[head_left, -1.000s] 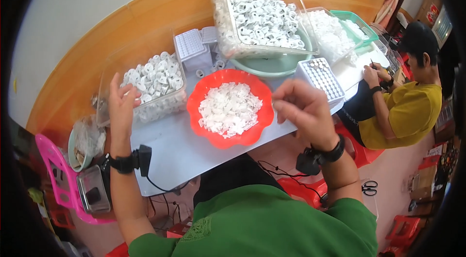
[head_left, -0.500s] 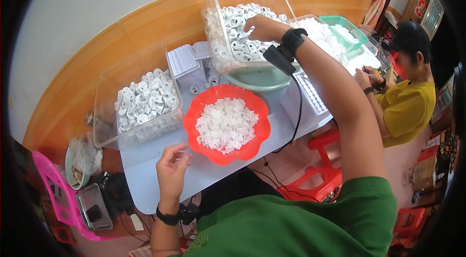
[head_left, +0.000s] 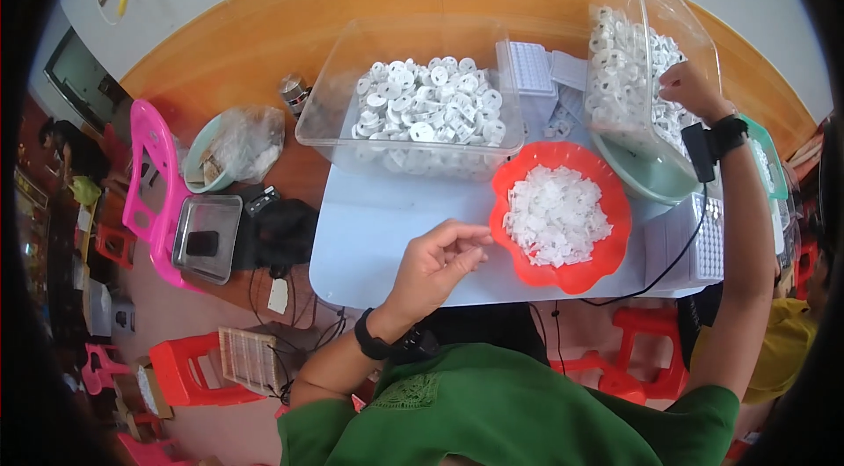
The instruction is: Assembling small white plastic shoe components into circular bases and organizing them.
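Observation:
My left hand (head_left: 440,265) hovers over the table just left of a red scalloped bowl (head_left: 621,242). Its fingers are half bent, thumb apart, with nothing visible between them. Small flat translucent-white plastic pieces (head_left: 558,215) fill the bowl. On the far right, my right hand (head_left: 694,90) reaches into a tilted clear plastic bin (head_left: 649,44) of white plastic parts (head_left: 665,53). Its fingers are curled down against those parts; their tips and anything in them are hidden. That bin leans on a pale green basin (head_left: 646,176).
Another clear bin (head_left: 330,136) holds round white parts (head_left: 422,101). White trays stand behind (head_left: 532,70) and right of the bowl (head_left: 686,242). A cable (head_left: 655,286) hangs from my right wrist. A pink chair (head_left: 154,176) is at left; a person in yellow (head_left: 782,347) sits at right.
The view has swung left, shifting the table contents rightward in the picture. My left hand remains beside the bowl, and my right hand is still in the tilted bin, its fingers more curled.

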The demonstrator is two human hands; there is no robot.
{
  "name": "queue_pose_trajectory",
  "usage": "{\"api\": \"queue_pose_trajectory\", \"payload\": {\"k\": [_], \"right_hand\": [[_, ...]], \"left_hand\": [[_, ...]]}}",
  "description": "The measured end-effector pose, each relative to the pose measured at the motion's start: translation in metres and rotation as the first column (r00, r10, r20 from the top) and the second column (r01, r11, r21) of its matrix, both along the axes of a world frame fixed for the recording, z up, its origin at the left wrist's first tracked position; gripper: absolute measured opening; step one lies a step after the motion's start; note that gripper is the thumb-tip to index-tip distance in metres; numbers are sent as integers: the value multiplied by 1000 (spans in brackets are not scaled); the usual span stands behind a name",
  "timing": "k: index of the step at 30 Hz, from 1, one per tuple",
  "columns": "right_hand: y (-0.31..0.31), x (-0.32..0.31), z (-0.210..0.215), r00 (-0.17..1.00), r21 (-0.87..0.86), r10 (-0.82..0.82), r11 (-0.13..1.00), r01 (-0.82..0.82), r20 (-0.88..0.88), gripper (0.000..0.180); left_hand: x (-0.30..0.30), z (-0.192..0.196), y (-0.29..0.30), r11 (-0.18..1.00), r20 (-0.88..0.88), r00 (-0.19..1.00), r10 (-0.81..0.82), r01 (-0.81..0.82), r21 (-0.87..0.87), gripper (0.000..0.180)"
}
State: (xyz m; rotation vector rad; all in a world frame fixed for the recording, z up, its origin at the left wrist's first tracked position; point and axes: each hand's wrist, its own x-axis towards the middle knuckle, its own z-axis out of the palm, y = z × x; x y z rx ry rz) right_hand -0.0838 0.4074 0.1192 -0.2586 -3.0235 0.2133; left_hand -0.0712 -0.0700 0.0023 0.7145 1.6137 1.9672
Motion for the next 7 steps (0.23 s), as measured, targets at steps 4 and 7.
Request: {"api": "queue_pose_trajectory", "payload": {"k": [4,7], "right_hand": [[-44,11,18,952,-221,-30,975,-40,-306,17],[-27,45,32,929,-167,-116,984,60,-352,20]], "left_hand": [[7,79,-15,968,-305,922,238,-201,148,34],[20,128,-36,945,-713,620,327,-217,244,53]]}}
